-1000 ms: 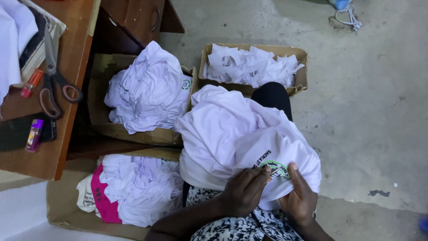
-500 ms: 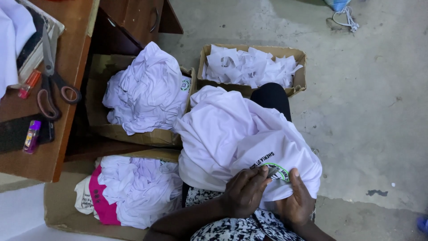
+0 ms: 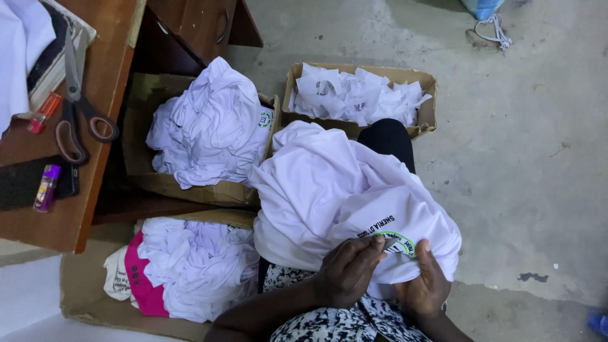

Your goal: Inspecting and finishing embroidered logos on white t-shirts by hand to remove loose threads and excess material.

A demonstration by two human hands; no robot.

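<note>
A white shirt with a small round green-edged print lies bunched over my lap. My left hand pinches the cloth at the print's left edge with its fingertips. My right hand holds the shirt just right of the print, thumb up against the fabric. Both hands grip the same shirt, close together, at the bottom of the view.
A cardboard box of white shirts stands to the left, another box with white and pink cloth below it, and a box of white paper scraps ahead. A wooden desk at left carries scissors and a purple lighter. Bare concrete floor lies right.
The view has drifted slightly. My fingers have shifted a little at the print; the shirt stays on my lap.
</note>
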